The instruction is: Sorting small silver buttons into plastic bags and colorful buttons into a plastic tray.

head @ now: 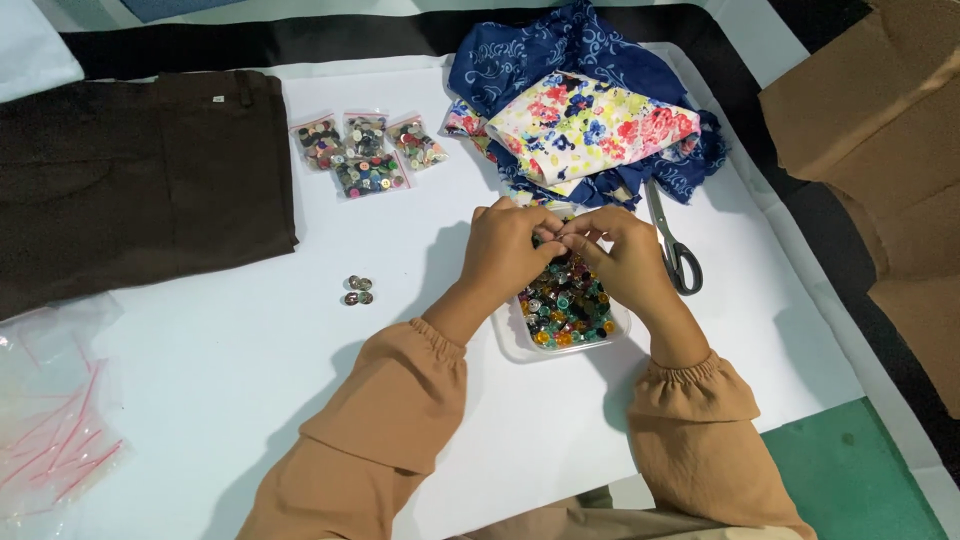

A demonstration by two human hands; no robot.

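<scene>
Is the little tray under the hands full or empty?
Nearly full. The clear tray holds a heap of colourful buttons reaching about its rim, though both hands cover its far end.

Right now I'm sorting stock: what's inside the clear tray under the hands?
The tray holds a heap of mixed coloured buttons. Both hands, left and right, cover its far end, so what lies there is hidden.
</scene>
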